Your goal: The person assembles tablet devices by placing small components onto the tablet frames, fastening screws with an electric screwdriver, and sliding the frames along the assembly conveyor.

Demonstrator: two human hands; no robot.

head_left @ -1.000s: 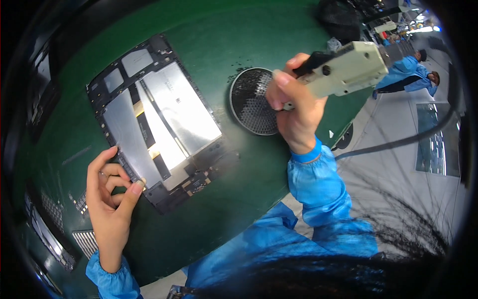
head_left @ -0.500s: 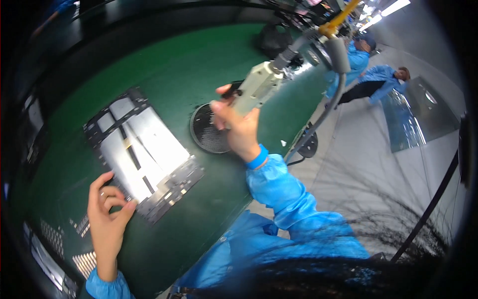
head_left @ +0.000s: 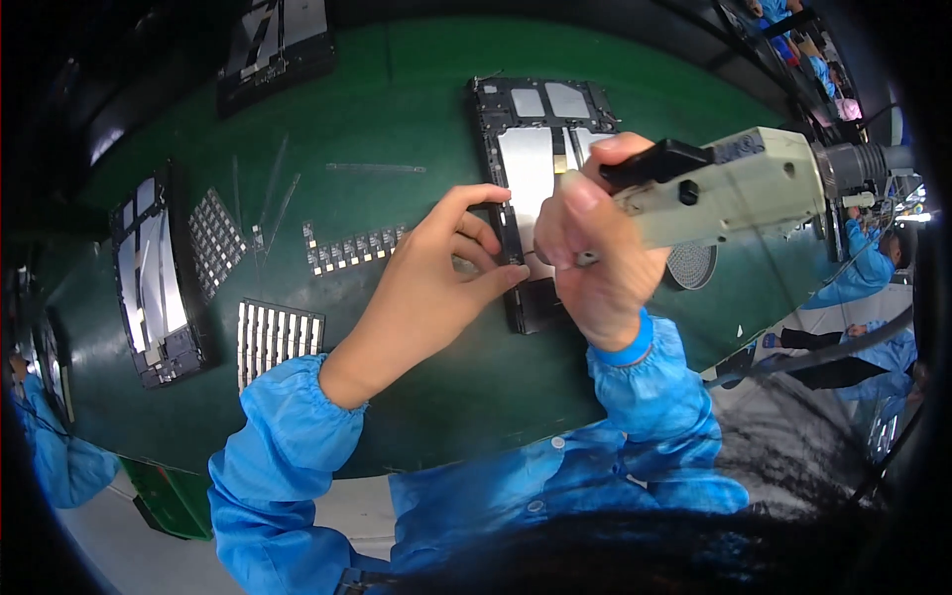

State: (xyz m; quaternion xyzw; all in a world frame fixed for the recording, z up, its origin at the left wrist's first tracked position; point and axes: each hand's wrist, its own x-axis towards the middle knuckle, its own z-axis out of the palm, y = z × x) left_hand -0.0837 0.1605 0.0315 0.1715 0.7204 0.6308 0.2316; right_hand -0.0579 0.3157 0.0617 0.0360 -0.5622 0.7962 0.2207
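The opened tablet chassis [head_left: 540, 159] is lying flat on the green tabletop [head_left: 397, 99], its dark frame and silvery inner plates facing up, and it is serving as the landmark for everything else here. The left hand [head_left: 436, 273] is resting at the chassis's left edge, near its lower half, with the fingers [head_left: 496, 278] spread and unclenched, their tips pressing on the frame rather than gripping anything. The right hand [head_left: 595, 253] is hovering over the lower middle of the chassis, its fingers wrapped tight around a beige electric screwdriver [head_left: 734, 188], whose body is reaching out past the chassis's right side. The tool's tip is hidden behind the hand, so I cannot tell whether it is touching the chassis.

Just right of the chassis, partly covered by the screwdriver, a round mesh dish [head_left: 694, 266] is sitting. To the left of the chassis a short strip of small parts [head_left: 352, 248] is lying, and farther left a ribbed tray [head_left: 278, 337] and a second opened chassis [head_left: 154, 278] are resting. Beyond the chassis's right side, other people in blue coats [head_left: 863, 268] are working.
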